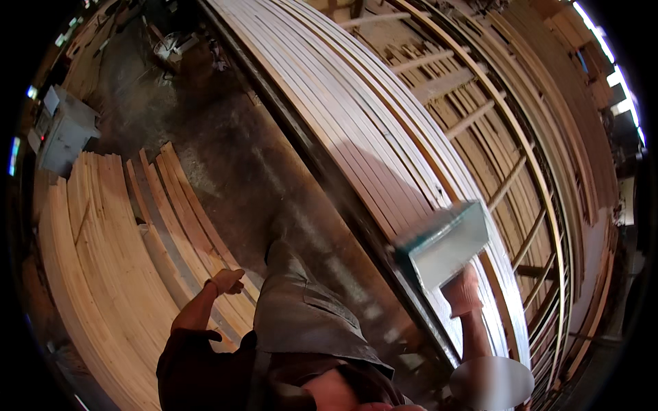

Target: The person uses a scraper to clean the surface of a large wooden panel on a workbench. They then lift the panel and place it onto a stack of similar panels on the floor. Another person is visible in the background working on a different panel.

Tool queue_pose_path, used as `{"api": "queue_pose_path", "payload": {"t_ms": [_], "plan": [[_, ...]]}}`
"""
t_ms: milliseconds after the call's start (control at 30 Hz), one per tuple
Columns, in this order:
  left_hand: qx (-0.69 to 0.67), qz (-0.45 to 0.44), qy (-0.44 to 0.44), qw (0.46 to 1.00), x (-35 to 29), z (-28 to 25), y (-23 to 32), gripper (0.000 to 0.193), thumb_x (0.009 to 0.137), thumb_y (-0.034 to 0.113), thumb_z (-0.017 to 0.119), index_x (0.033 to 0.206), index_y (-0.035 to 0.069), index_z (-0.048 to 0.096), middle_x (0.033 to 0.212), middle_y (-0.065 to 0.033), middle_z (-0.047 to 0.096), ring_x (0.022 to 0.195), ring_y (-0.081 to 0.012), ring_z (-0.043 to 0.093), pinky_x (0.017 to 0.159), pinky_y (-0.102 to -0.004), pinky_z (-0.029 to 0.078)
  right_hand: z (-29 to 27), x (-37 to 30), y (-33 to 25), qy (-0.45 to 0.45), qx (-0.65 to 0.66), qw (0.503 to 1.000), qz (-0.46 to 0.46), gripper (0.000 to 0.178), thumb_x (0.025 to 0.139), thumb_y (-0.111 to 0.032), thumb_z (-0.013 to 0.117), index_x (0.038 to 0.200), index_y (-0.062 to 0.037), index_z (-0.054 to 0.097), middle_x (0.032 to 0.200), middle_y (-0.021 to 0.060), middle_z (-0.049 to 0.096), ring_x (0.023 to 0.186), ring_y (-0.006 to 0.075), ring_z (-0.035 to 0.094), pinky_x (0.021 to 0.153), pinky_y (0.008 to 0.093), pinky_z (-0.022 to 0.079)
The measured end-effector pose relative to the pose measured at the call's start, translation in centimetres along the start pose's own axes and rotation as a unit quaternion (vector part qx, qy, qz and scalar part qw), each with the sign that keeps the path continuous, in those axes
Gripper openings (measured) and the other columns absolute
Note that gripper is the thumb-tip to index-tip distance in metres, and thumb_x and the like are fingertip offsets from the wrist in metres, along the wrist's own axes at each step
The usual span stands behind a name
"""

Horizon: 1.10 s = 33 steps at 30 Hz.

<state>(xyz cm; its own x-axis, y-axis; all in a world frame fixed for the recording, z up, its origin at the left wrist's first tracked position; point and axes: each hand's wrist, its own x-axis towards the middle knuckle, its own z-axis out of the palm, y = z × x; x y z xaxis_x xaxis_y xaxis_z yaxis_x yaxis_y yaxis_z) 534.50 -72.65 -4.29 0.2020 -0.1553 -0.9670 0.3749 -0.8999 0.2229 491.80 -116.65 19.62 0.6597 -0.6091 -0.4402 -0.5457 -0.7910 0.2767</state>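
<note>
My right hand (464, 294) grips a box-shaped tool (452, 248) with teal sides and a pale hollow face, smeared by motion. It is over a long row of narrow wooden strips (343, 113) laid side by side on a bench. The strips look whitish and shiny, and the tool's shadow falls on them. Whether the tool touches the strips I cannot tell. On the other side my left hand (227, 281) hangs with curled fingers and no object showing in it, above loose boards (185, 205).
A dark rail (301, 140) edges the bench. Stacked light boards (103, 219) lie at the left, near a grey cabinet (72, 127). Beyond the strips stands a ladder-like wooden rack (507, 181) with more timber. A bucket (166, 48) sits on the stained floor (226, 151).
</note>
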Motion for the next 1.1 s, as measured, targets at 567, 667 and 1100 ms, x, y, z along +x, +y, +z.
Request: {"api": "queue_pose_path", "payload": {"t_ms": [567,667,1100], "plan": [[-0.260,0.107,0.002,0.960,7.4,-24.3,12.6,0.059,0.092,0.046,0.063,0.123,-0.004,0.060,0.108,-0.0176,0.070,0.090,-0.0271,0.070,0.083,-0.0392,0.057,-31.3,52.2,-23.1,0.294,-0.066,0.916,-0.266,0.032,0.096,-0.018,0.055,0.123,-0.0027,0.065,0.105,0.0231,0.069,0.096,0.0350,0.068,0.080,0.0437,0.054],[-0.275,0.060,-0.012,0.959,7.5,-26.9,13.6,0.066,0.094,0.047,0.059,0.133,-0.006,0.055,0.115,-0.0197,0.069,0.094,-0.0283,0.070,0.087,-0.0415,0.056,-27.0,44.0,-20.5,0.139,-0.171,0.954,-0.204,0.031,0.092,-0.017,0.055,0.118,-0.0040,0.065,0.103,0.0145,0.069,0.091,0.0268,0.066,0.076,0.0402,0.053],[-0.326,-0.084,-0.046,0.941,15.1,-39.2,17.5,0.073,0.094,0.040,0.057,0.145,-0.009,0.038,0.145,-0.0352,0.044,0.129,-0.0499,0.051,0.107,-0.0525,0.046,-39.0,62.6,-30.5,0.209,-0.287,0.915,-0.193,0.023,0.085,-0.020,0.061,0.094,-0.0057,0.076,0.088,0.0093,0.073,0.080,0.0291,0.070,0.054,0.0474,0.054]]}}
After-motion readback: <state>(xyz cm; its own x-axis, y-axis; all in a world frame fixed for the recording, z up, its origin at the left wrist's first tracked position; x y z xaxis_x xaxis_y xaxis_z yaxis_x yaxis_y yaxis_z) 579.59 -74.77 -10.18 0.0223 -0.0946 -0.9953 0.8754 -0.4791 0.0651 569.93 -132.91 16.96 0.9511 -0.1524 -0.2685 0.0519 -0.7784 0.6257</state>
